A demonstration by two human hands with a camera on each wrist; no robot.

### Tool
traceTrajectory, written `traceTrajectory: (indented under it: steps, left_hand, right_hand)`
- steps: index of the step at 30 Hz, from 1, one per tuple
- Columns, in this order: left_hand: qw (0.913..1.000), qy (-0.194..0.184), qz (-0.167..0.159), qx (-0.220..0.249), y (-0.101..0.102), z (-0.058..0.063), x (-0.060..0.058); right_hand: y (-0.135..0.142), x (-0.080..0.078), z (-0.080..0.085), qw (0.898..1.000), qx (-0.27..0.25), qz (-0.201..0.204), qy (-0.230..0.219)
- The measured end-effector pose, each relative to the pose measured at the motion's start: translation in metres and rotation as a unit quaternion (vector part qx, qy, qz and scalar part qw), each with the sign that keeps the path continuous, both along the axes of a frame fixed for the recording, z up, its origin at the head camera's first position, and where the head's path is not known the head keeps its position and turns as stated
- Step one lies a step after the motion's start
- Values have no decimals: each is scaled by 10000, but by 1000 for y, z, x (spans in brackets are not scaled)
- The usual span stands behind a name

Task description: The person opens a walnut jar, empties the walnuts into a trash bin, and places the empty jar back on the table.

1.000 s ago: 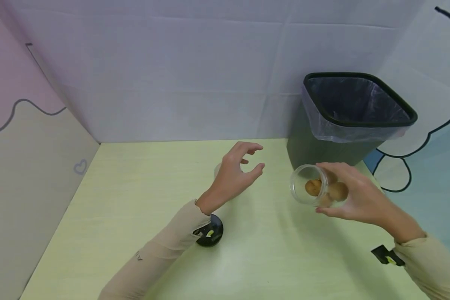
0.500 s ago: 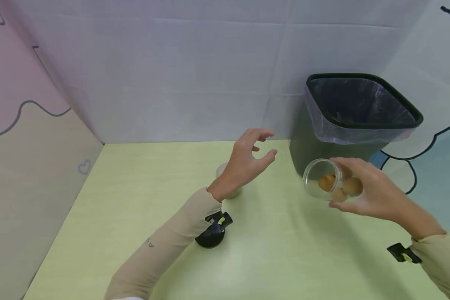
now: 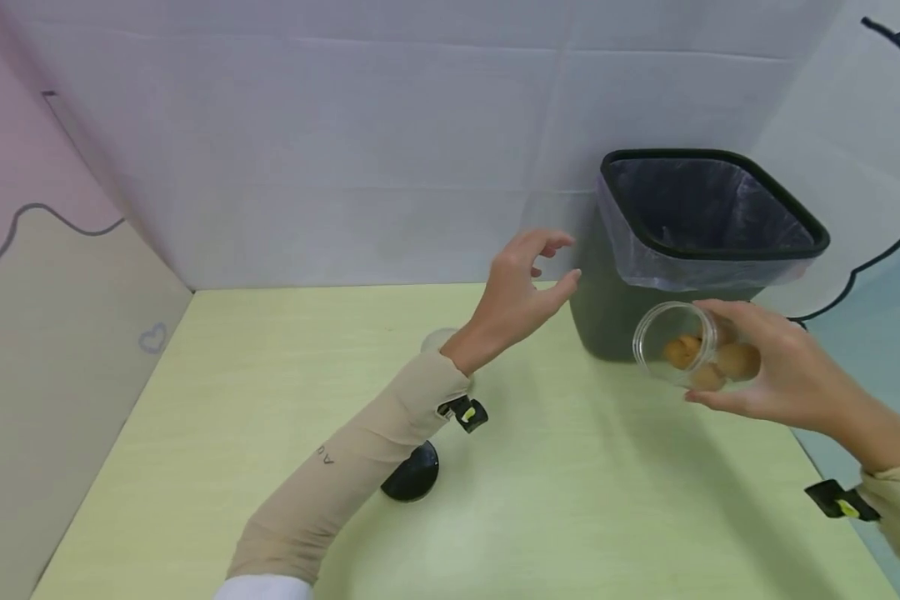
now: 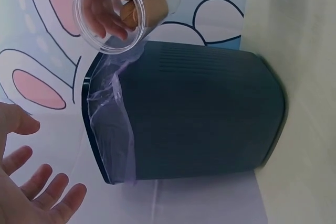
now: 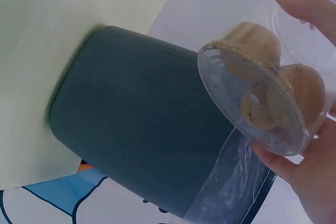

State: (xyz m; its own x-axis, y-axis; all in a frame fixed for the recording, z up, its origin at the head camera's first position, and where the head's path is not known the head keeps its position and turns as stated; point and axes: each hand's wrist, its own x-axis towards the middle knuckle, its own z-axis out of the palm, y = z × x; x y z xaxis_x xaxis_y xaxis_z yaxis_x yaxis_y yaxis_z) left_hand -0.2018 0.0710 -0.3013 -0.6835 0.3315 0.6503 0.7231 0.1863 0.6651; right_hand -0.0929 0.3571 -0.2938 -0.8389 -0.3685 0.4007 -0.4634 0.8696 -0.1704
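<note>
My right hand [image 3: 802,371] grips a clear plastic jar [image 3: 647,340] tipped on its side, with its open mouth towards my left hand. Inside lie several round tan-brown balls [image 3: 738,362] that look like walnuts; the right wrist view shows seam lines on them [image 5: 302,93] through the jar's base. Empty and raised, my left hand [image 3: 521,292] has its fingers and thumb spread in a loose curve, left of the jar. In the left wrist view, its fingertips [image 4: 76,195] are apart from the bin and the jar.
A dark grey bin [image 3: 607,308] with a black rim and clear liner stands at the table's back right, behind the jar. Partly hidden by my left forearm are a clear container [image 3: 437,338] and a black round object [image 3: 414,473]. Cloth walls enclose the pale table [image 3: 555,500].
Both hands have moved right and slightly farther from me, the jar travelling with my right hand. The left hand is now near the bin's side, still empty.
</note>
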Motion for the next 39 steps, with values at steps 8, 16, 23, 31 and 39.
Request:
traceTrajectory:
  steps: [8, 16, 23, 31, 39]
  left_hand:
    - [9999, -95, 59, -44, 12, 4, -4]
    - [9996, -266, -22, -135, 31, 7, -8]
    - [9992, -312, -87, -232, 46, 6, -14]
    - [9986, -492, -84, -160, 62, 4, -18]
    - [9979, -503, 1, -409, 75, 5, -22]
  right_hand:
    - [11, 0, 3, 9997, -94, -212, -114]
    - [24, 2, 8, 9986, -230, -453, -162]
    - [35, 3, 19, 9978, -34, -660, -63]
    - [46, 5, 31, 9958, 84, -906, -9]
    - [50, 2, 41, 9941, 11, -1084, -100]
